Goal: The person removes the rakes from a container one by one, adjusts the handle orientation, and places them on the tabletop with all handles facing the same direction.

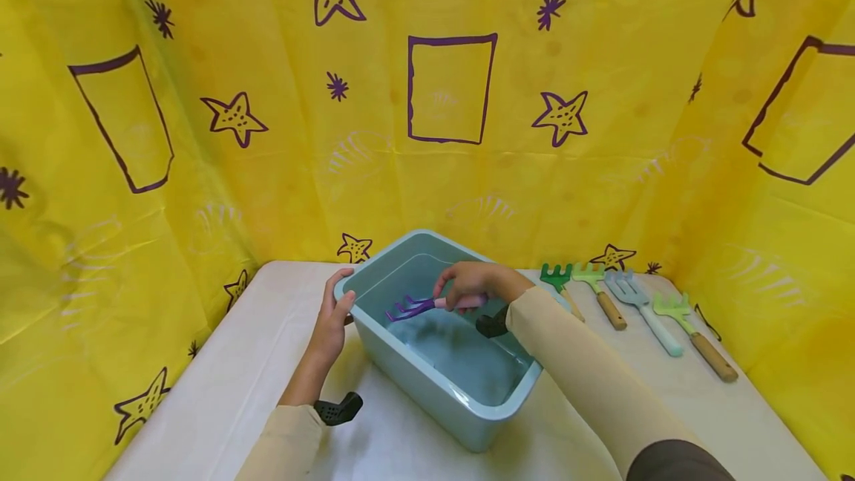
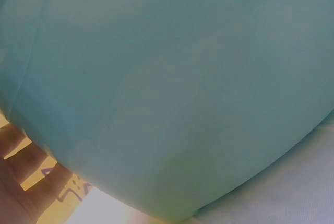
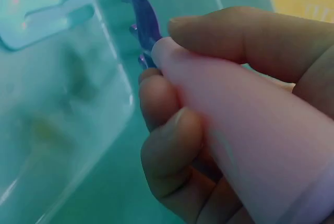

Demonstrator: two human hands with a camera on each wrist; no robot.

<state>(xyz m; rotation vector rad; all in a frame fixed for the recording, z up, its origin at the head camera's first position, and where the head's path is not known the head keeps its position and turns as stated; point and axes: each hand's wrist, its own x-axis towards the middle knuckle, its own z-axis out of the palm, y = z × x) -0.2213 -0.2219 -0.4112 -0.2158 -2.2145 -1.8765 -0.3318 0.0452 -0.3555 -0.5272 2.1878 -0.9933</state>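
A light blue plastic tub (image 1: 427,384) stands on the white table. My right hand (image 1: 470,284) grips the pink handle of a purple toy rake (image 1: 409,308) and holds it inside the tub, tines pointing left. In the right wrist view the pink handle (image 3: 245,130) fills the frame between my fingers, with the purple head (image 3: 146,23) beyond. My left hand (image 1: 332,321) holds the tub's left corner, thumb over the rim. The left wrist view shows only the tub's outer wall (image 2: 172,88) close up.
Several toy garden tools lie in a row right of the tub: a dark green rake (image 1: 559,282), a light green rake (image 1: 597,292), a blue-grey fork (image 1: 641,306) and a light green fork (image 1: 695,332). Yellow patterned sheets enclose the table.
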